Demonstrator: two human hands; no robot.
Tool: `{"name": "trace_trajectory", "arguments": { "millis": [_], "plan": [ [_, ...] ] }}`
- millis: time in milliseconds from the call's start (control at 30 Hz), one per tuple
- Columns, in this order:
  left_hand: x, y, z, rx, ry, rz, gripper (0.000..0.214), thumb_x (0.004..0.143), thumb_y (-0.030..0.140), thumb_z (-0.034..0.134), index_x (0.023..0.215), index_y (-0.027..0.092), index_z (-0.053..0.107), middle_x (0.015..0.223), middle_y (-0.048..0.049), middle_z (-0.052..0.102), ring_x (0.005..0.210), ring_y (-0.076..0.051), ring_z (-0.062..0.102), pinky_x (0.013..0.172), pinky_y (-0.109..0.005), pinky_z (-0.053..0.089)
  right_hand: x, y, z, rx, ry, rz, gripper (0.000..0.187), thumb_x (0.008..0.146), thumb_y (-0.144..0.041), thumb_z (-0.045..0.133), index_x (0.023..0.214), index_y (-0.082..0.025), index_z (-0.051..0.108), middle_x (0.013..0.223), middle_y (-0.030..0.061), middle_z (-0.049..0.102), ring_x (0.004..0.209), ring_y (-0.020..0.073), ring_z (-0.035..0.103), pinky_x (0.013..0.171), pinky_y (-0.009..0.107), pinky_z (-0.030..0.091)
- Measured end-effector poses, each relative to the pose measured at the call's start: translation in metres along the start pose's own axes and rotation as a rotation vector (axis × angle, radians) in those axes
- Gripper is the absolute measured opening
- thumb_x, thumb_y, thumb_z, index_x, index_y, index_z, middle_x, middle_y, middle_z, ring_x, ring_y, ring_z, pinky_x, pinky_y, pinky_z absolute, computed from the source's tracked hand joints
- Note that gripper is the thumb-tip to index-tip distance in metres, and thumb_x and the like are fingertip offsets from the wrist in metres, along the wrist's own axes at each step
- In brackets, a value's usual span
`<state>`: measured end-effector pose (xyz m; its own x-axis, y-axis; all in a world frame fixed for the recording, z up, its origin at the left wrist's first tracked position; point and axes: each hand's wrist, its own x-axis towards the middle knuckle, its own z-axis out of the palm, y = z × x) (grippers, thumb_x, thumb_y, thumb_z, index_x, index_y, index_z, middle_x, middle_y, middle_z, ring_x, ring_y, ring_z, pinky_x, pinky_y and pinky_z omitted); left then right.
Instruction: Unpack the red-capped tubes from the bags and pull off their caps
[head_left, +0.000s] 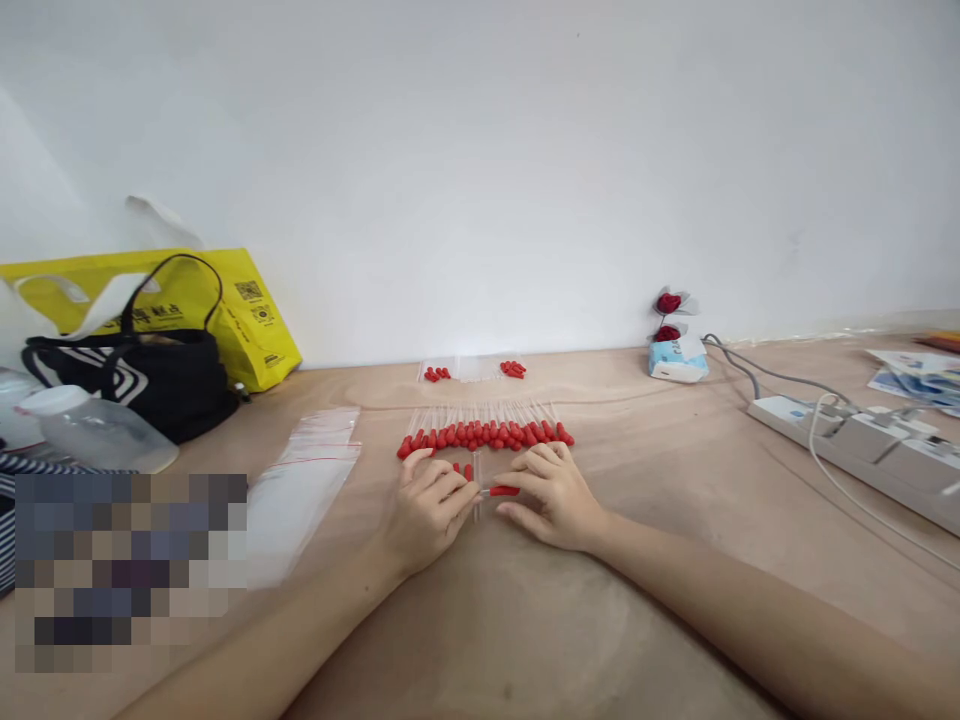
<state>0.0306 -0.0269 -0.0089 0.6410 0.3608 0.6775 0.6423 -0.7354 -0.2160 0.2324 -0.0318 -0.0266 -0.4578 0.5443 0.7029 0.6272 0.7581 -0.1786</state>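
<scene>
Between my hands, low over the table, is a red rubber bulb point(504, 491) with a short clear piece at its left end, resembling a dropper. My left hand point(431, 508) is closed, its thumb and forefinger pinching that clear end. The fingers of my right hand point(556, 498) close around the bulb's right end. Just beyond, droppers with red bulbs point(491, 436) lie side by side in a row, their clear stems pointing away from me. Under my fingertips lie thin clear tubes point(477, 512), and a few loose red bulbs point(468, 471) sit beside my left fingers.
Near the wall, small piles of red bulbs point(514, 369) lie by a clear bag point(472, 368). Zip bags point(300, 490), a plastic bottle point(112, 430), a black bag point(150, 385) and a yellow bag point(259, 320) are left. A tissue pack point(677, 360) and power strip point(862, 445) are right.
</scene>
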Motion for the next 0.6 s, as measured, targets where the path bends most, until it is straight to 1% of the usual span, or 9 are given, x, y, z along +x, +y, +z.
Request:
{"name": "trace_trajectory", "arguments": {
  "millis": [67, 200, 400, 600],
  "plan": [
    [0.0008, 0.0015, -0.001, 0.019, -0.007, 0.012, 0.015, 0.082, 0.02, 0.048, 0.076, 0.022, 0.061, 0.063, 0.003, 0.062, 0.067, -0.013, 0.053, 0.087, -0.041, 0.03, 0.0006, -0.0022, 0.0034, -0.08, 0.011, -0.04, 0.017, 0.081, -0.035, 0.052, 0.088, -0.024, 0.063, 0.074, 0.001, 0.059, 0.074, 0.0133, 0.045, 0.072, 0.032, 0.026],
    [0.0007, 0.0027, -0.0037, 0.036, -0.057, 0.002, 0.018, 0.082, 0.02, 0.046, 0.073, 0.022, 0.061, 0.061, 0.0028, 0.061, 0.069, -0.014, 0.053, 0.088, -0.043, 0.029, 0.0004, -0.0038, 0.0088, -0.17, 0.036, -0.056, 0.016, 0.081, -0.031, 0.052, 0.077, -0.022, 0.065, 0.062, 0.0002, 0.057, 0.066, 0.0128, 0.042, 0.069, 0.032, 0.024],
    [-0.0008, 0.0038, -0.0065, 0.029, -0.072, -0.011, 0.019, 0.083, 0.02, 0.045, 0.071, 0.023, 0.06, 0.058, 0.0033, 0.061, 0.071, -0.014, 0.054, 0.091, -0.045, 0.027, -0.0015, -0.0026, 0.0084, -0.183, 0.018, -0.073, 0.019, 0.082, -0.032, 0.051, 0.073, -0.021, 0.064, 0.057, 0.0001, 0.054, 0.065, 0.0128, 0.041, 0.072, 0.033, 0.024],
    [-0.0013, 0.0033, -0.0058, 0.017, -0.066, -0.011, 0.019, 0.082, 0.019, 0.046, 0.071, 0.023, 0.06, 0.058, 0.0042, 0.061, 0.074, -0.015, 0.055, 0.097, -0.049, 0.02, -0.0011, -0.0033, 0.0037, -0.151, 0.0, -0.096, 0.024, 0.083, -0.031, 0.047, 0.069, -0.019, 0.062, 0.056, -0.0003, 0.053, 0.063, 0.0124, 0.04, 0.074, 0.034, 0.024]
  ]
}}
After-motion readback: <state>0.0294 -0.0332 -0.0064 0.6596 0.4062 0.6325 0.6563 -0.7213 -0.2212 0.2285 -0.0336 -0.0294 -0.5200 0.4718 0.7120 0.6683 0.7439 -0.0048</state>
